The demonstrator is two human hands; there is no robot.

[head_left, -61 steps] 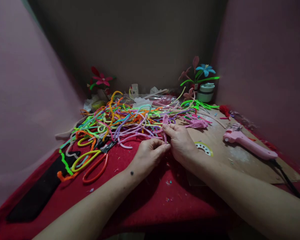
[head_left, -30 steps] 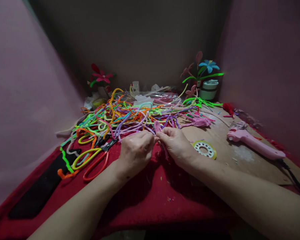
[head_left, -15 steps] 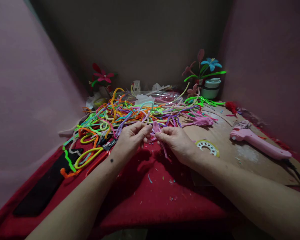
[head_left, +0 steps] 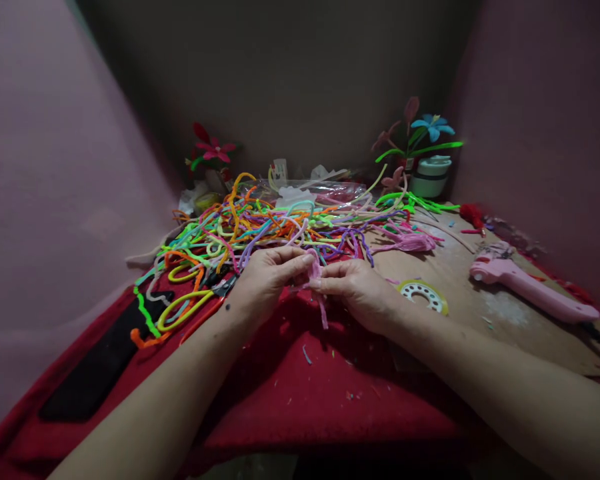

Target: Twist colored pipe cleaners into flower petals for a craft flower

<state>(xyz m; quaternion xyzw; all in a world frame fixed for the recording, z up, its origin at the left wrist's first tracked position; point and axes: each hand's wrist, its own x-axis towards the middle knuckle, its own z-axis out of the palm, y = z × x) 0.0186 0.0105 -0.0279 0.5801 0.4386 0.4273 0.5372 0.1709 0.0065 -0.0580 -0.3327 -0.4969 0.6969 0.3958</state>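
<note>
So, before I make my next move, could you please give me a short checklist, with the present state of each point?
1. Right hand grips the pink piece: ok, its fingertips pinch it.
2. Left hand is on it too: ok, at the upper end.
3. Scissors are uncovered: not ok, the left forearm hides part of them.
4. Glue gun is apart from both hands: ok, it lies off to the right.
5. Glue gun is hot: cannot tell.
6. Red cloth is free of scraps: not ok, small bits lie on it.
</note>
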